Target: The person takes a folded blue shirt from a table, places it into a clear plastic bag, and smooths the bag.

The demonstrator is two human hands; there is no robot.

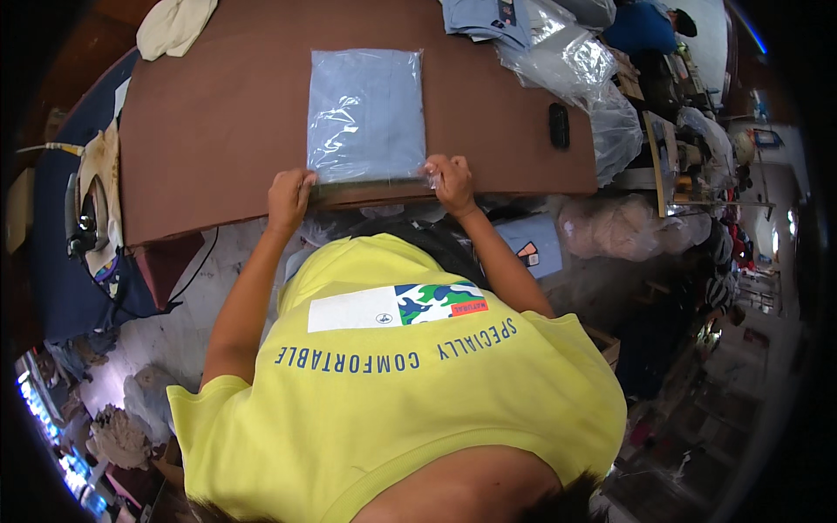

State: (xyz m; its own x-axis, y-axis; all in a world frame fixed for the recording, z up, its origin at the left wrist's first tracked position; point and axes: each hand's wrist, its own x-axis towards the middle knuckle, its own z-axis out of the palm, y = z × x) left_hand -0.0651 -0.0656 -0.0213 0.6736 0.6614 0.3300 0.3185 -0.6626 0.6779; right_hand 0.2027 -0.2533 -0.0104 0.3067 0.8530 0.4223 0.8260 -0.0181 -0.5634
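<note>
A folded light-blue garment in a clear plastic bag (366,113) lies flat on the brown table (218,122), close to its front edge. My left hand (290,193) is closed on the bag's near left corner. At the near right corner, my right hand (451,183) pinches the clear plastic, which bunches a little at the fingertips. Between both hands the bag's near end stretches along the table's edge, past the garment. What the bag's near edge looks like in detail is too small to tell.
Folded blue garments (493,19) and clear plastic bags (558,57) lie at the table's far right. A black oblong object (559,126) rests near the right edge. At the left stands an iron (85,222) with a cord. A cream cloth (174,26) lies far left.
</note>
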